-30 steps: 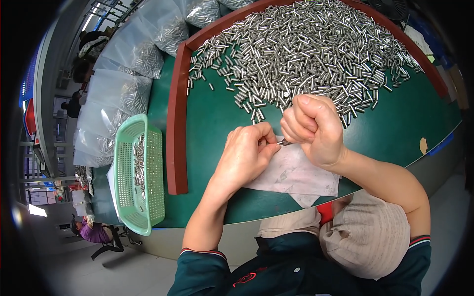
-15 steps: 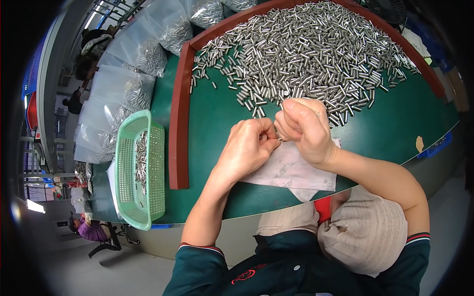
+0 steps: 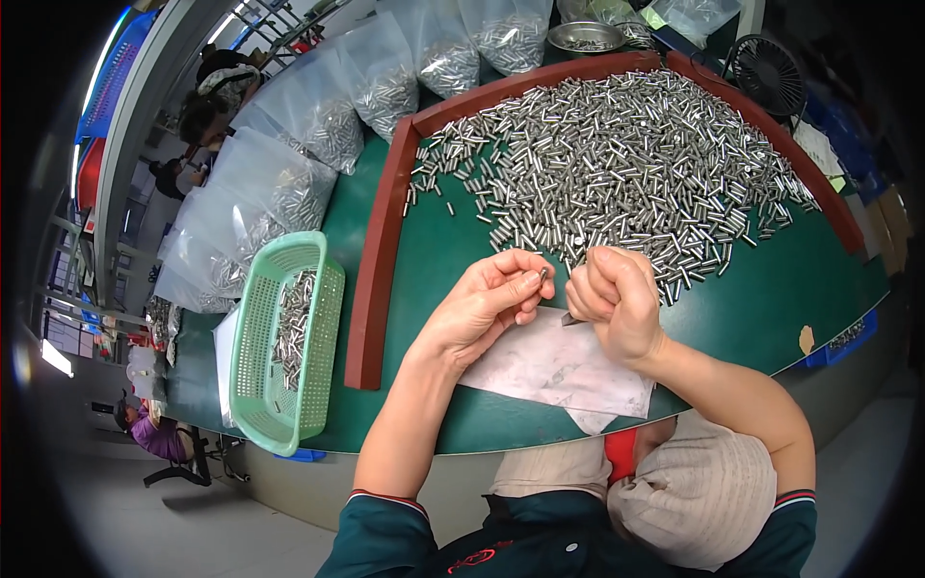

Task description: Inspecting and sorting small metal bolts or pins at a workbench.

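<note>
Between the thumb and forefinger of my left hand [image 3: 472, 313] is a small metal pin [image 3: 543, 275], one end of it showing. My right hand [image 3: 617, 303] is closed in a fist beside it, a little apart from the left. A short dark tip [image 3: 569, 319] sticks out below the right fingers; the rest of that object is hidden in the fist. Under both hands lies a stained pale cloth [image 3: 554, 371] at the table's near edge. Just beyond them spreads a large heap of shiny metal pins [image 3: 617, 173].
Red-brown bars [image 3: 378, 279] border the heap on the green table [image 3: 424, 409]. To the left stands a green plastic basket [image 3: 332, 318] holding more pins. Several clear bags [image 3: 385, 87] of pins line the far left. A black fan [image 3: 768, 75] and a metal bowl [image 3: 585, 37] are at the back.
My hands have drawn slightly apart. The left has turned so the pin shows in its fingertips, and the dark tip below the right fist is now visible. The whole view has shifted.
</note>
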The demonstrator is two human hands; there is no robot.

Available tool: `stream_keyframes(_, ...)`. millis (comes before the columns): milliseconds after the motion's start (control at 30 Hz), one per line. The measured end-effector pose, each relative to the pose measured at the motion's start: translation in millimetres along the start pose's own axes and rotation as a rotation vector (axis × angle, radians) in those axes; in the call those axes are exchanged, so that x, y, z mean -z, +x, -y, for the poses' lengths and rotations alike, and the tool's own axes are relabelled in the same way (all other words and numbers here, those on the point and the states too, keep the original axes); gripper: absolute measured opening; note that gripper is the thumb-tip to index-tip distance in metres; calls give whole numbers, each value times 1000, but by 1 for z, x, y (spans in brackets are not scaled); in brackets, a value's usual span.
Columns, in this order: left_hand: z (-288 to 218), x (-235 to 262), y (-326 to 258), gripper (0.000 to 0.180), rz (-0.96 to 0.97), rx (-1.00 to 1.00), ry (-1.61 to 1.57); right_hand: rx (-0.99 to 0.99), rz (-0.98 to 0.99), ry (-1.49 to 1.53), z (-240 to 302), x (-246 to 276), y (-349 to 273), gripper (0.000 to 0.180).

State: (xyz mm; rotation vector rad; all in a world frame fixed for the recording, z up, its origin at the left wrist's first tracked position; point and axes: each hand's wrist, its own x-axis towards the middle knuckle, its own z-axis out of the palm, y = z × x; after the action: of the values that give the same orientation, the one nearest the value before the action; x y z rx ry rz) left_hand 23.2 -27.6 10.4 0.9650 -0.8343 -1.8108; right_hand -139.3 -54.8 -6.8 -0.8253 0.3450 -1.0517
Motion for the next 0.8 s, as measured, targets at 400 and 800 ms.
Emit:
stream_keyframes(400, -13, 19, 0, 35, -140, -106, -130, -31, -2, 59, 3, 1, 2, 38)
stream_keyframes(800, -14, 6, -5, 13, -257, -331, 1457, -39, -33, 60, 2, 3, 4, 39)
